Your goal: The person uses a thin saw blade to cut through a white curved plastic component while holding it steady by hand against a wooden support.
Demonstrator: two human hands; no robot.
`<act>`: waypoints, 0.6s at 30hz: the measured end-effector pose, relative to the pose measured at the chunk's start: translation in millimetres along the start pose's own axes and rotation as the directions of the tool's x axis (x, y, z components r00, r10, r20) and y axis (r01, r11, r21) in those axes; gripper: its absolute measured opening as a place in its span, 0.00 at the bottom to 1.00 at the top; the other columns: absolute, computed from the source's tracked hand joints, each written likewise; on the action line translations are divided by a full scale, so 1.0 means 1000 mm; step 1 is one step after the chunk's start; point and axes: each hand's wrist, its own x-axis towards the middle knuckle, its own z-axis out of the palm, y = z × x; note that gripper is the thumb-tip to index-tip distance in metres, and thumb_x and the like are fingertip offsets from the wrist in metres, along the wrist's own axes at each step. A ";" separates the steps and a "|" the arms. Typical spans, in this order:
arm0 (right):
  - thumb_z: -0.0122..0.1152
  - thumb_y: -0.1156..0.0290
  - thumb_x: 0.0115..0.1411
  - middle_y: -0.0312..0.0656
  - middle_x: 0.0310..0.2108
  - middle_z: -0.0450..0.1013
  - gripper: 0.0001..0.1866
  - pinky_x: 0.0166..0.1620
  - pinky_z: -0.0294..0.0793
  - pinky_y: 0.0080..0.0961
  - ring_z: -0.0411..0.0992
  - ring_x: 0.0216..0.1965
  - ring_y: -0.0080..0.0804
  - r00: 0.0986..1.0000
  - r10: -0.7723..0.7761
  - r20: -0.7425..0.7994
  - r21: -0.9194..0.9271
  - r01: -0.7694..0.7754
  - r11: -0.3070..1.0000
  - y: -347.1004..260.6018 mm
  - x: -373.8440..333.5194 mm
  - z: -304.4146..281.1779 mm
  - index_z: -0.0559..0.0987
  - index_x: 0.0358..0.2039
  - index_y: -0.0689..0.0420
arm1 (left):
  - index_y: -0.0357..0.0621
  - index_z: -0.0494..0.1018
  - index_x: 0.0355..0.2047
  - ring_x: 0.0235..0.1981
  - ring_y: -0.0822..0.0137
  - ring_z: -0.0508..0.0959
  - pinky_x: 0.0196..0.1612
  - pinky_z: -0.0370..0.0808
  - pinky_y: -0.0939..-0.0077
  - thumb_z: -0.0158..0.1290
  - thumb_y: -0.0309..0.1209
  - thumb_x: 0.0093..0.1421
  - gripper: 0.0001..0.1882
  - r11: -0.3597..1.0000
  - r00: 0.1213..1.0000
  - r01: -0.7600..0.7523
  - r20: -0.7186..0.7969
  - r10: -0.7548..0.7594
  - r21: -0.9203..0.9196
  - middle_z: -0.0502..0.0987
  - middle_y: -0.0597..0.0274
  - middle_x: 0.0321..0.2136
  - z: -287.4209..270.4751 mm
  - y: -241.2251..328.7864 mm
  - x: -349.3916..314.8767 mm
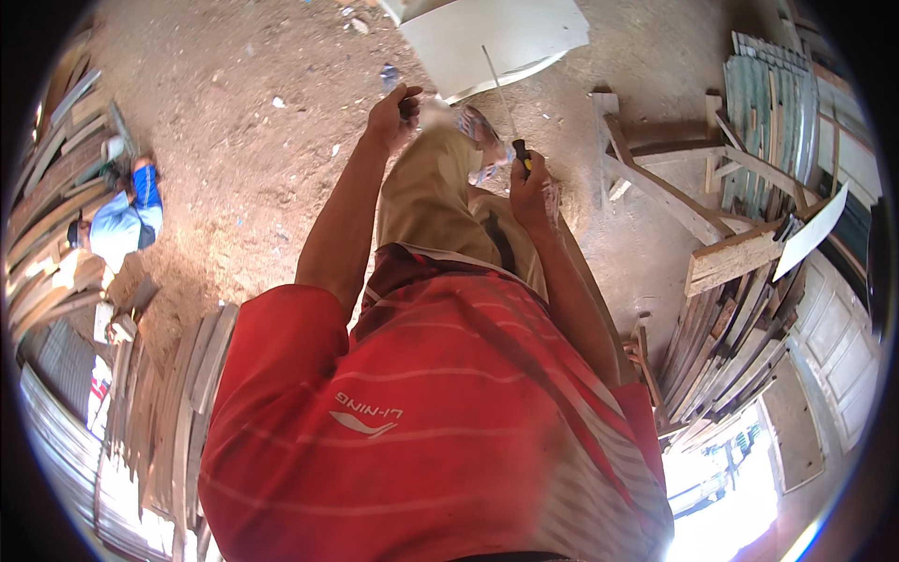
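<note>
My right hand (530, 187) is closed around the black and yellow handle of a screwdriver (518, 150); its long thin shaft points up and away toward a white board (496, 37) lying on the dirt floor. My left hand (393, 114) is raised beside it with fingers curled. Something small and dark shows at the fingertips, but I cannot tell what it is. Below both hands I see my red striped shirt (440, 412), khaki trousers (435, 192) and a sandalled foot (482, 131).
A person in a blue shirt (126, 223) is low down among stacked planks (47, 187) at the left. More planks (178, 403) lie at lower left. A wooden frame (655, 183), leaning boards (730, 347), corrugated sheets (763, 103) and white door panels (847, 347) crowd the right.
</note>
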 end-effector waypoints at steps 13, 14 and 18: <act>0.54 0.60 0.68 0.60 0.31 0.77 0.17 0.38 0.73 0.51 0.77 0.35 0.61 0.995 0.090 -0.049 -0.147 -0.097 0.984 -0.061 0.015 0.031 0.77 0.44 0.61 | 0.30 0.67 0.56 0.56 0.52 0.76 0.61 0.75 0.61 0.39 0.35 0.72 0.21 0.951 0.936 0.089 0.353 0.022 -0.295 0.75 0.44 0.54 -0.013 0.075 -0.016; 0.54 0.60 0.68 0.59 0.31 0.77 0.17 0.38 0.73 0.51 0.77 0.35 0.61 0.992 0.107 -0.065 -0.134 -0.115 0.984 -0.064 0.017 0.037 0.77 0.44 0.61 | 0.30 0.67 0.56 0.56 0.52 0.76 0.61 0.75 0.62 0.40 0.32 0.71 0.20 0.969 0.927 0.049 0.372 0.047 -0.243 0.75 0.44 0.54 -0.012 0.086 -0.005; 0.53 0.59 0.68 0.56 0.31 0.77 0.17 0.38 0.73 0.48 0.77 0.34 0.57 0.977 0.154 -0.147 -0.048 -0.163 0.985 -0.083 0.007 0.060 0.77 0.46 0.61 | 0.33 0.68 0.54 0.54 0.55 0.77 0.60 0.76 0.63 0.44 0.23 0.68 0.15 0.994 0.928 0.062 0.373 -0.026 -0.086 0.74 0.44 0.55 -0.023 0.113 0.011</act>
